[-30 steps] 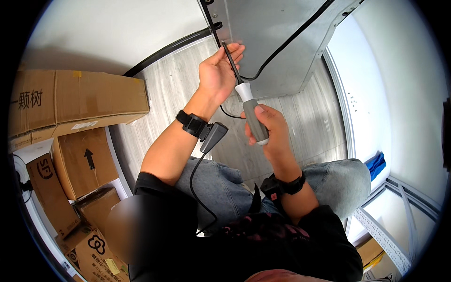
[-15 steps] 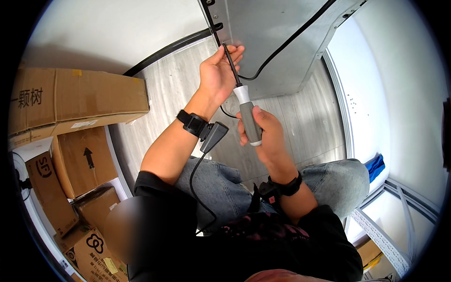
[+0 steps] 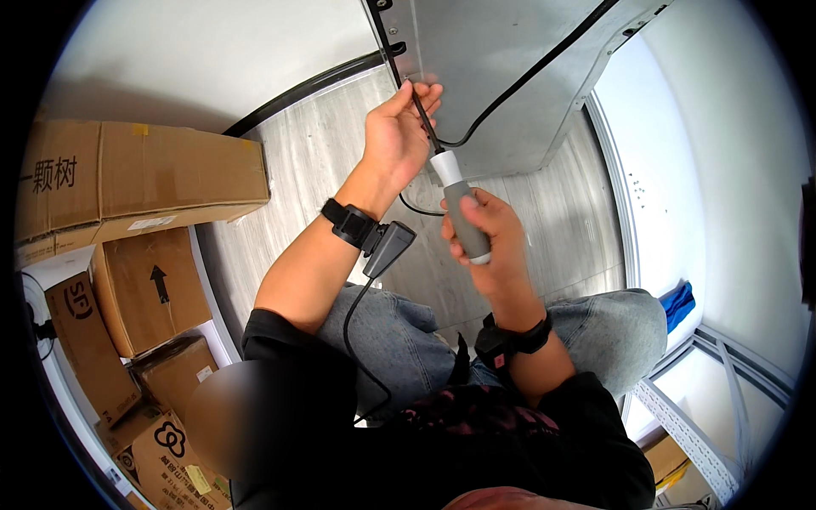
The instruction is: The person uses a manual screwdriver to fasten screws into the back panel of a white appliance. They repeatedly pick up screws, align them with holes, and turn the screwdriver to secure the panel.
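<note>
A screwdriver (image 3: 463, 214) with a grey and white handle and a dark shaft slants up toward the edge of a grey metal panel (image 3: 493, 93). My right hand (image 3: 495, 228) is closed round its handle, thumb along the side. Close to the shaft's far end, my left hand (image 3: 397, 136) has its thumb and fingertips curled about the shaft beside the panel's edge. The tip and whatever it touches are too small and partly hidden to make out. Dark straps with small devices sit on both wrists.
A black cable (image 3: 531, 72) runs across the panel and loops down behind the screwdriver. Cardboard boxes (image 3: 183, 170) are stacked on the left. A white metal rack (image 3: 688, 433) stands at the lower right, with a blue cloth (image 3: 678, 304) above it.
My right hand and the screwdriver handle have shifted slightly right, and the right thumb and fingers have changed position on the handle. The left hand has barely moved.
</note>
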{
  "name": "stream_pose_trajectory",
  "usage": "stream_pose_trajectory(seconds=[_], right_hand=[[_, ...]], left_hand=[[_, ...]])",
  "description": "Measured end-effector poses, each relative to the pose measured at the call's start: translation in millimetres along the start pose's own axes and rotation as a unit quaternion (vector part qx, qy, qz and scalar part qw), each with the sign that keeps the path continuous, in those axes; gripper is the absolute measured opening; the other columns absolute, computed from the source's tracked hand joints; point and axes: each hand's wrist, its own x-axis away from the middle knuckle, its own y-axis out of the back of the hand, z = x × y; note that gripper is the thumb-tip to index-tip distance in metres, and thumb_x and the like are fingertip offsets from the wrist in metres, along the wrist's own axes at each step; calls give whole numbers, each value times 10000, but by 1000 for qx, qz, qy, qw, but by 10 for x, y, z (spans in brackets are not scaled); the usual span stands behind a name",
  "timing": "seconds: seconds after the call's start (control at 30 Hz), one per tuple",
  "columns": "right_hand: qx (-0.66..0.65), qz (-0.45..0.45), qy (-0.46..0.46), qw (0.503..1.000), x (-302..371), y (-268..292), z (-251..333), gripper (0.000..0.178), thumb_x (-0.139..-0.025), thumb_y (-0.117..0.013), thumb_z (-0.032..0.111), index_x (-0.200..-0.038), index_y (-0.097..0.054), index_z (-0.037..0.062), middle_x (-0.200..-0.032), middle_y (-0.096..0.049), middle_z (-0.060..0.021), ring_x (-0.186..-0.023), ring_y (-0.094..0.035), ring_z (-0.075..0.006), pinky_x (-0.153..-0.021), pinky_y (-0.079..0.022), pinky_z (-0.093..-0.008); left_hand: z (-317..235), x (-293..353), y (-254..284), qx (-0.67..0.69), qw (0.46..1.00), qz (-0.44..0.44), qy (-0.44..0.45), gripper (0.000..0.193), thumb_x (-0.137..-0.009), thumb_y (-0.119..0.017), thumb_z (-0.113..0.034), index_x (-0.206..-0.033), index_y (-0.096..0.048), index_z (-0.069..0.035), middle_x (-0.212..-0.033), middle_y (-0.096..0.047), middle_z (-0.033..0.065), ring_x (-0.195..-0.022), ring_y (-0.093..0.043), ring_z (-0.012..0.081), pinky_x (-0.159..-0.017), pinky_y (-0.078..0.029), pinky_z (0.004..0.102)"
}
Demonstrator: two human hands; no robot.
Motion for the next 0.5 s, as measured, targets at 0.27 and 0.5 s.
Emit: stream_pose_trajectory(seconds=[0.27, 0.5], right_hand=[[72, 18, 5, 997, -22, -1, 32, 376, -893, -527, 324, -1006, -564, -33, -727, -568, -78, -548, -537, -114, -428, -396, -237], [223, -64, 137, 963, 13, -98, -94, 400, -900, -515, 355, -972, -555, -36, -712, -554, -75, -538, -515, -127, -465, -433, -302]], left_hand=[[28, -30, 81, -11, 1000, 14, -20, 229, -963, -453, -261, -852, -592, -118, -1114, -625, 70, -1040, -530, 214, -817, -399, 293], [39, 6, -30, -18, 999, -44, -11, 221, -965, -455, -272, -862, -583, -123, -1089, -630, 60, -1031, -532, 200, -809, -403, 289]])
